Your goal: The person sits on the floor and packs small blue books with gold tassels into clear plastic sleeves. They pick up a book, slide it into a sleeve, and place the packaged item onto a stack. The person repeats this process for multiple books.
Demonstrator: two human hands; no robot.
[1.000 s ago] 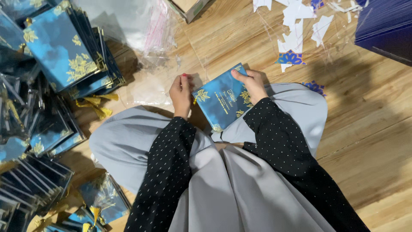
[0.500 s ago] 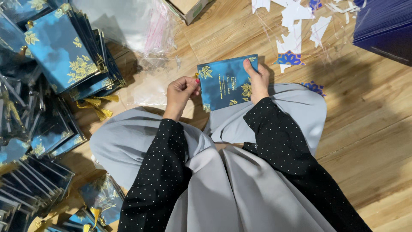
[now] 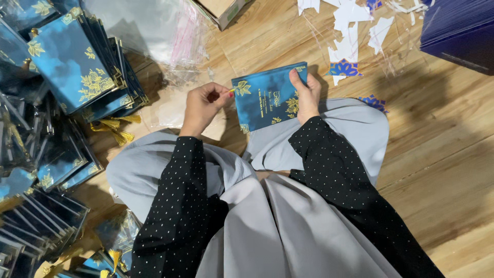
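Since the earlier frame, the left hand (image 3: pixel 203 105) has drawn a little away from the blue card (image 3: pixel 268 97), and the card now sits tilted slightly counter-clockwise above the person's lap. Left fingers are pinched shut on a thin gold cord (image 3: pixel 230 91) at the card's left edge; the right hand (image 3: pixel 305 95) clamps the card's right edge, thumb on the face and fingers behind. By its look the card is light, flat and fairly stiff, with a smooth printed face that could slip or crease, so a grip at the edges, clear of the gold floral print, seems soundest. Its long axis appears to run from lower left to upper right, the face turned up toward the camera. To the person's left lies a stack of matching blue cards (image 3: pixel 77 67) with gold tassels (image 3: pixel 116 128), beside clear plastic sleeves (image 3: pixel 164 31); white paper scraps (image 3: pixel 350 31) litter the wooden floor (image 3: pixel 437 139) ahead.
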